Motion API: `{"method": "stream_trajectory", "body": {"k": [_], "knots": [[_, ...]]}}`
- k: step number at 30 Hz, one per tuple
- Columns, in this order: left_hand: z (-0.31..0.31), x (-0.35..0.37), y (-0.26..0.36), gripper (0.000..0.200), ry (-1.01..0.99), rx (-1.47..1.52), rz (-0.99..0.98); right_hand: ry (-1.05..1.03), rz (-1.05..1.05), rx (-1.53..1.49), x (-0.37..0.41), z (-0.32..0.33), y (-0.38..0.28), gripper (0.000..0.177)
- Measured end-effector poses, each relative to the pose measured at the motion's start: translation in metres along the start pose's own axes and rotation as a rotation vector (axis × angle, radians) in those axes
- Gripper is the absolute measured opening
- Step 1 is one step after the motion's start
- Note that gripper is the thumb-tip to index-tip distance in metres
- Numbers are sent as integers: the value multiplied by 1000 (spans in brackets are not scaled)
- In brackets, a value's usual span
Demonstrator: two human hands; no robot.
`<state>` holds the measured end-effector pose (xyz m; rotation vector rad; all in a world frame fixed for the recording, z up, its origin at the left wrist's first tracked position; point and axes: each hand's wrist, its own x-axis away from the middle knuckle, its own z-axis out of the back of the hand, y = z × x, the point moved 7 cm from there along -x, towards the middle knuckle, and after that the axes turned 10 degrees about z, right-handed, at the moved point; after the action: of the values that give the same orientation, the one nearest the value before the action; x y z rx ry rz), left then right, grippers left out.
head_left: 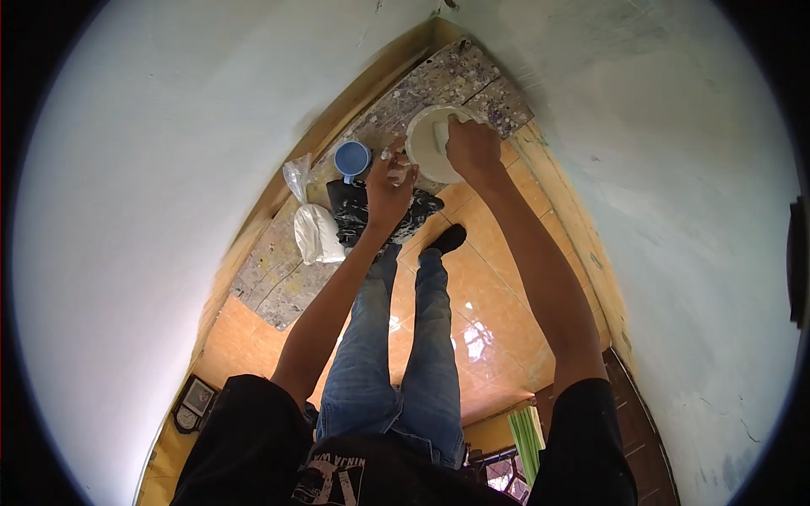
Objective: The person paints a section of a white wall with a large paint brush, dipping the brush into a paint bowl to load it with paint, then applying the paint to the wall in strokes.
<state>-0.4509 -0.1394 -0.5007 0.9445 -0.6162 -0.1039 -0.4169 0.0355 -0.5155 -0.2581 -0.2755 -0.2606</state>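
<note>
A white round tub point(425, 158) stands on a paint-spattered board point(281, 268). My right hand point(472, 148) is closed over the tub's right side, on a pale flat tool point(440, 135) that reaches inside. My left hand point(392, 183) is at the tub's left rim, its fingers bent and smeared with white; whether it grips the rim is not clear. Left of that hand is a blue mug point(352, 158). A black cloth or bag with white smears point(347, 211) lies under my left wrist. Beside it sits a clear plastic bag of white powder point(316, 234).
Pale walls point(169, 185) point(658, 211) rise on both sides and meet in a corner beyond the board. Orange floor tiles point(498, 278) lie below. My legs in jeans point(359, 363) are under my arms. A green curtain point(525, 438) shows at the bottom.
</note>
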Motion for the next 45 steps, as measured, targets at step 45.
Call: {"method": "stream_trajectory", "body": {"k": [45], "knots": [[2,0,6,55,-4,45,49,-91,-59,-68,-9,-4,13,36]]}}
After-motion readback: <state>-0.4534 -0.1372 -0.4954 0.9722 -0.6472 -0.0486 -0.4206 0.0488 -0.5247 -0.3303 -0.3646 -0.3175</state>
